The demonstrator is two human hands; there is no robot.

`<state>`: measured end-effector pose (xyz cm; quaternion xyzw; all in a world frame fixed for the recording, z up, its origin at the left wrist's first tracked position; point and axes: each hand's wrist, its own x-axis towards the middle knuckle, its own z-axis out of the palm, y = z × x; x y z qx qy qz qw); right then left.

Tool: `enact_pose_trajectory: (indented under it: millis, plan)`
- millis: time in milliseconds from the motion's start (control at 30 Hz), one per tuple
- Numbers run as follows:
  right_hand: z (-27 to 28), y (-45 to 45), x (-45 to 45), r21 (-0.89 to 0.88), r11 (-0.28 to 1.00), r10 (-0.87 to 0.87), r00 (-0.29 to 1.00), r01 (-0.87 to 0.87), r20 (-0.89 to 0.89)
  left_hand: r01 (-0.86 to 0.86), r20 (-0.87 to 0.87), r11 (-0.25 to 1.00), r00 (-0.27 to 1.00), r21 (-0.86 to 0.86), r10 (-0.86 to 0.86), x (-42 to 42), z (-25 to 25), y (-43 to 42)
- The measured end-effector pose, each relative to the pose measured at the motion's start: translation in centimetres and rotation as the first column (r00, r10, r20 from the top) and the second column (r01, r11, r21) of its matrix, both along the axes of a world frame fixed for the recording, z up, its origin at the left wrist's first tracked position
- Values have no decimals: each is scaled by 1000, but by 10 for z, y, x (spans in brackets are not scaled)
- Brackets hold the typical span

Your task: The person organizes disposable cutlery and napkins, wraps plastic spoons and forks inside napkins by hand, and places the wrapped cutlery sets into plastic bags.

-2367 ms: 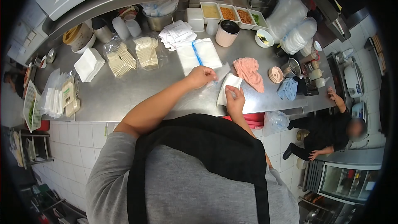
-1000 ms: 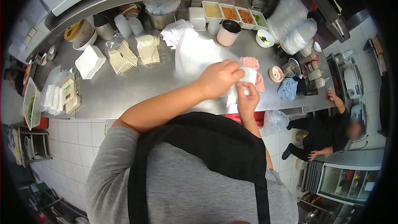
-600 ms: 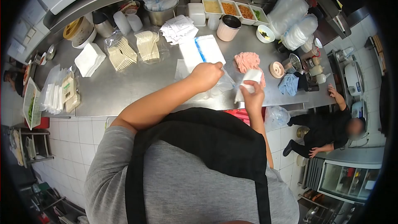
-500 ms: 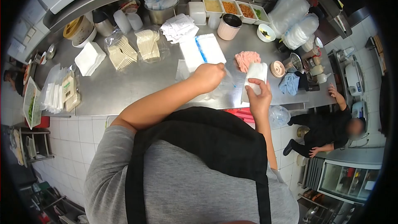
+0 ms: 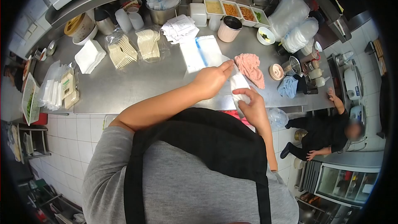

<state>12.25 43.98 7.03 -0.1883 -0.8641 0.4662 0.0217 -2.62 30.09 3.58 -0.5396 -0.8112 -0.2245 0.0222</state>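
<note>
Over the middle of the steel counter (image 5: 124,95), my right hand (image 5: 250,104) grips a white folded packet (image 5: 238,84) between thumb and fingers. My left hand (image 5: 213,78) is pinched at the packet's upper end, on what looks like thin clear plastic. Behind my left hand lies a stack of white sheets with a blue stripe (image 5: 202,53). A crumpled pink cloth (image 5: 250,68) rests just right of the packet.
Forks in bags (image 5: 148,46), white napkins (image 5: 90,56) and papers (image 5: 179,29) lie to the left. A pink canister (image 5: 229,30), food trays (image 5: 231,10), a bowl (image 5: 265,36) and a blue cloth (image 5: 287,87) stand behind and right. Another person (image 5: 327,130) is at the far right.
The white packet and my right hand have moved left, toward my left hand. My left hand has shifted slightly right and now meets the packet's upper end. More of the pink cloth shows.
</note>
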Motion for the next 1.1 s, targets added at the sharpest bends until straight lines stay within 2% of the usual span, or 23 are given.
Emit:
enact_pose_trajectory:
  millis: [67,133,233,267,333,367,433,500,533,600,633,667,700,733,767,800,833,867,900,933,967,1067,1100]
  plan:
    - [-9,2,-2,-17,999,29,1000,-29,6,36,-25,999,999,-20,-36,6,5,2]
    - [-31,7,-4,87,993,91,988,-81,-125,122,-11,992,992,-19,-122,16,13,5]
    - [-52,5,-19,-151,988,-45,982,18,-183,291,42,956,955,39,-292,32,18,7]
    - [-65,1,-24,-367,929,-75,944,-51,-320,318,37,945,946,75,-321,33,16,8]
    - [-74,-5,-34,-318,948,-127,912,-4,-391,355,8,918,932,175,-362,37,13,9]
    - [-77,-5,-37,-294,955,-153,891,23,-427,357,37,928,931,103,-363,38,13,9]
    - [-81,-3,-45,-121,992,-76,880,21,-468,363,89,931,929,-43,-358,41,24,6]
    - [-81,-9,-52,-32,998,-63,820,54,-568,425,72,902,900,71,-430,46,14,6]
    - [-76,-8,-55,8,996,-74,870,89,-487,454,61,882,884,128,-464,50,9,7]
    - [-61,-6,-60,98,985,-105,944,142,-313,562,149,818,804,123,-576,62,9,8]
    - [-54,-8,-60,32,996,-75,956,87,-283,612,191,781,758,123,-624,64,14,7]
    - [-48,-10,-59,-36,999,-41,966,33,-256,653,234,756,729,48,-644,63,19,6]
    - [-46,-11,-59,-105,994,-4,973,-21,-229,631,141,751,740,192,-658,58,25,5]
    - [-61,-3,-68,60,985,174,923,-163,-343,606,46,722,755,333,-655,49,29,3]
    - [-74,4,-64,-77,974,177,930,-212,-321,578,-44,670,771,466,-635,37,32,1]
    - [-72,-1,-55,-217,943,184,938,-253,-294,416,88,715,829,563,-552,16,25,1]
    - [-72,-4,-49,-355,890,197,944,-285,-264,243,258,787,855,568,-450,-11,17,-5]
    - [-80,-3,-54,-509,773,296,925,-379,-240,62,427,832,836,552,-346,-38,9,-11]
    - [-85,-5,-56,-512,765,331,920,-391,-208,-96,597,893,774,439,-210,-62,2,-25]
    - [-89,-8,-57,-514,757,366,914,-403,-177,-151,845,972,531,179,-73,-83,-17,-35]
    - [-94,-10,-60,-515,749,402,904,-416,-147,-117,965,989,233,-91,117,-95,-40,-45]
    - [-127,-12,-71,-437,769,491,869,-467,-64,-79,1000,997,11,-8,9,-100,-95,-68]
    - [-124,-17,-72,-400,786,500,865,-471,-35,-134,999,991,-32,16,-21,-100,-98,-70]
